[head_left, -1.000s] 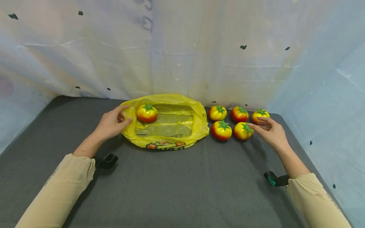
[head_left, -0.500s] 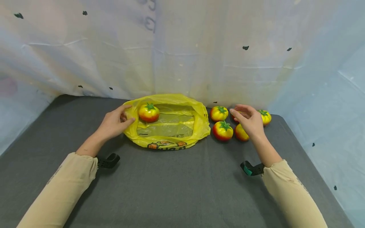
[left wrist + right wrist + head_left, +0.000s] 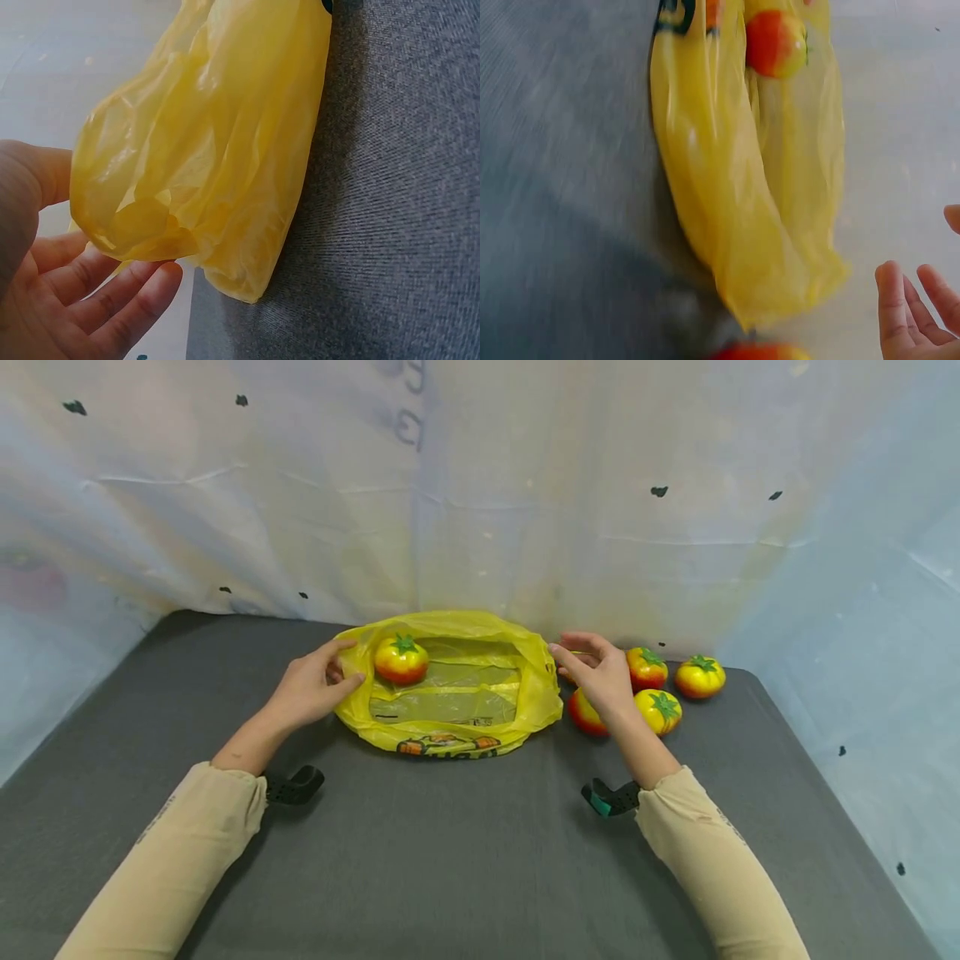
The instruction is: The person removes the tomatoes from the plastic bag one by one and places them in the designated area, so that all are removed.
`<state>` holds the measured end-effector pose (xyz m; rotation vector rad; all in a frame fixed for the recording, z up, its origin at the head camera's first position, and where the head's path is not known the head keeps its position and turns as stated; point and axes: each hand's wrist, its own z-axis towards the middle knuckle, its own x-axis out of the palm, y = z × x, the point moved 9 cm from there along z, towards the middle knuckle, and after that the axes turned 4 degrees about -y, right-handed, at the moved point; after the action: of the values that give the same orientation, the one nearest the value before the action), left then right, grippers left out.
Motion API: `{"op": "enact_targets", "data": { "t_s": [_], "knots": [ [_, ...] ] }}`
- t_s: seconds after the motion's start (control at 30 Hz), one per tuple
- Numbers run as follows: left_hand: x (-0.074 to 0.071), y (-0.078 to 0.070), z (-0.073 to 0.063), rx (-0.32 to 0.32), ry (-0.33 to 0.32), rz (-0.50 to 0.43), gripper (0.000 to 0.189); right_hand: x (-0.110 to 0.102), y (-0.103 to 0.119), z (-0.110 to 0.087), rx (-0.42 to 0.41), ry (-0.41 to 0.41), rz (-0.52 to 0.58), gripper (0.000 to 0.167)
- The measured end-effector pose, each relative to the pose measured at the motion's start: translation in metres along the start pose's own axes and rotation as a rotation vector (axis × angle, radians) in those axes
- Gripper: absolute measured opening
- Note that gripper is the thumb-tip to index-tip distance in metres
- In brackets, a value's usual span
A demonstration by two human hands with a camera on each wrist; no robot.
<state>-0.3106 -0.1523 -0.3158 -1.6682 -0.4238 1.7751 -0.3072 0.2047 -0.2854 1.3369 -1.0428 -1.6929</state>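
Observation:
A yellow plastic bag [image 3: 450,739] lies with its mouth spread wide. Inside, at its left end, sits a red-and-yellow tomato [image 3: 401,660] with a green leafy top. My left hand [image 3: 311,685] holds the bag's left rim; in the left wrist view the thumb and fingers [image 3: 154,289] are around the crumpled end. My right hand [image 3: 600,672] hovers at the bag's right rim, over two tomatoes it partly hides. In the right wrist view that hand [image 3: 922,315] holds nothing, its thumb and fingers apart beside the bag end.
To the right of the bag stand several more tomatoes, among them one at the back [image 3: 647,668], one in front [image 3: 658,712] and one far right [image 3: 700,677]. All rest on a dark grey table [image 3: 450,860]. Pale sheeting [image 3: 480,485] walls the back and sides.
My right hand has swept left, from the far-right tomatoes to the bag's right rim, carrying nothing. The left hand has kept its place on the bag; the view has shifted slightly.

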Motion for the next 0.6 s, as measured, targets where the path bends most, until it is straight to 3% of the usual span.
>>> {"op": "enact_targets", "data": {
  "t_s": [0.3,0.6],
  "knots": [
    [0.0,0.0,0.002,0.001,-0.005,0.001,0.058,0.051,0.003,0.003,0.016,0.071,0.134,0.045],
    [0.001,0.002,0.002,-0.002,-0.006,-0.003,0.058,0.088,-0.002,0.007,0.053,0.121,0.158,0.041]
  ]
}}
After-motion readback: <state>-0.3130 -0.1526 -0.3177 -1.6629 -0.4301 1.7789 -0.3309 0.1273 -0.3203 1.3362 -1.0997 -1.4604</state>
